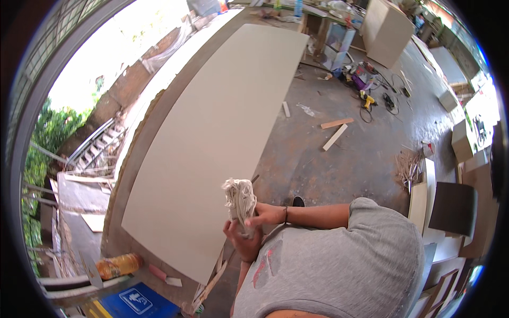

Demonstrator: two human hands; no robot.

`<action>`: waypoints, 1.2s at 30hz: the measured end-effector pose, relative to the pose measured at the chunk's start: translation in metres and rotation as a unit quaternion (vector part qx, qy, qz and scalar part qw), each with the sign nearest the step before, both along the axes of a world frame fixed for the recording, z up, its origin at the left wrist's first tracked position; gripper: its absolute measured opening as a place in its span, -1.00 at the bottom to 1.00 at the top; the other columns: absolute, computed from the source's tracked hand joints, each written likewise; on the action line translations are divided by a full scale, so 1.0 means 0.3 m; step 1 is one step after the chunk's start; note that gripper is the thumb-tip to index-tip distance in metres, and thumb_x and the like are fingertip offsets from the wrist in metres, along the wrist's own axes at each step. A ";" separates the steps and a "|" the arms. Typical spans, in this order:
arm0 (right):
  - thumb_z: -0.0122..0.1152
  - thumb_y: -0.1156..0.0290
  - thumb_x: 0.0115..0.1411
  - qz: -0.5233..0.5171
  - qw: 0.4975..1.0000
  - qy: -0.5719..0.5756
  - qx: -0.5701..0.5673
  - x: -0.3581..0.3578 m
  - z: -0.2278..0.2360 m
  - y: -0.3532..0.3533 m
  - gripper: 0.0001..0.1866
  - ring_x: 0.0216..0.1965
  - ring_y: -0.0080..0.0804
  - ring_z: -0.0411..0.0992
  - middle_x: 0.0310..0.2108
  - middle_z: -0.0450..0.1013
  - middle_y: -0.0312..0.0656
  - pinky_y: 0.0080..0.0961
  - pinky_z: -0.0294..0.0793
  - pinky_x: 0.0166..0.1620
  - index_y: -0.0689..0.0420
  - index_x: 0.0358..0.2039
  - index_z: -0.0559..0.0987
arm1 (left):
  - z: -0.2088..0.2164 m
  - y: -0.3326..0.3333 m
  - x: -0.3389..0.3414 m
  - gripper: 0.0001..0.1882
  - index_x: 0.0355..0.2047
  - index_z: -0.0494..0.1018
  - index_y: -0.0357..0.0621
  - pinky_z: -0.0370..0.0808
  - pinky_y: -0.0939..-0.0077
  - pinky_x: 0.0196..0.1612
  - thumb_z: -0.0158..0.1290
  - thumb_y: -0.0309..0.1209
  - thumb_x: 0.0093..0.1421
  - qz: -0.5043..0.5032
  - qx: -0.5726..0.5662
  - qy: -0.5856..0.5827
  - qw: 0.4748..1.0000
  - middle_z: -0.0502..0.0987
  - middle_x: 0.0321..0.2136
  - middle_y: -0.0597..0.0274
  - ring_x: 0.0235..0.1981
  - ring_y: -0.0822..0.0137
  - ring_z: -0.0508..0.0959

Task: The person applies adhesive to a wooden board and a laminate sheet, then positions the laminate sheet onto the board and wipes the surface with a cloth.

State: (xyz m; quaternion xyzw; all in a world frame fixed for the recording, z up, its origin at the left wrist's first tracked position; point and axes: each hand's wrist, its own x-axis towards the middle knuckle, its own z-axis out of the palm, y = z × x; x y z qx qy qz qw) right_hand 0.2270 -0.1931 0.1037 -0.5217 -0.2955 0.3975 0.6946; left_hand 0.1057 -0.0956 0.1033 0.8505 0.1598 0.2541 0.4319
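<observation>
A bunched off-white rag (239, 197) is gripped upright between my two hands, above the near right edge of a large pale panel (207, 122). My left hand (245, 243) wraps round its lower end with bent fingers. My right hand (268, 213) closes on its right side, the thumb lying across the cloth. A short dark stick-like end (255, 178) shows just behind the rag; I cannot tell what it belongs to. The panel is smooth and bare, stretching away from me on a brownish surface.
A bottle of amber liquid (119, 266) lies near left beside a blue sign board (139, 301). Wood offcuts (335, 137) and a yellow power tool (367, 99) with cables lie on the floor at right. A pale cabinet (386, 33) stands far right. Open daylight borders the left side.
</observation>
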 end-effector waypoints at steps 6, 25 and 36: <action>0.17 0.53 0.04 -0.189 0.957 0.219 0.038 0.354 0.057 -0.510 -0.56 -0.11 -0.42 0.40 -0.14 0.43 -0.19 -0.45 0.38 -0.02 0.23 -0.02 0.39 | 0.047 -0.312 0.433 -0.36 -0.06 0.27 -0.27 0.28 0.18 0.02 0.27 -0.25 -0.09 -0.267 -0.005 -0.021 0.963 0.31 -0.10 -0.06 -0.02 0.00 0.31; 0.12 0.29 0.13 -0.480 0.793 0.356 0.117 0.978 -0.015 -1.167 -0.56 -0.12 -0.30 0.44 -0.13 0.44 -0.12 -0.36 0.42 0.00 0.28 -0.03 0.39 | -0.228 -0.581 1.791 -0.24 0.10 0.21 -0.22 0.07 0.20 0.23 0.25 -0.27 -0.11 -0.239 0.232 0.075 0.940 0.21 0.14 -0.06 0.22 0.01 0.13; 0.05 0.10 0.15 -0.599 0.719 0.303 0.179 1.554 0.050 -1.464 -0.45 -0.05 -0.14 0.38 -0.06 0.40 -0.11 -0.16 0.37 0.02 0.17 0.07 0.32 | -0.331 -0.637 2.430 -0.28 0.16 0.18 0.13 -0.15 -0.36 0.18 0.15 -0.32 -0.07 -0.155 0.342 0.292 0.880 0.01 0.27 0.30 0.32 0.12 -0.10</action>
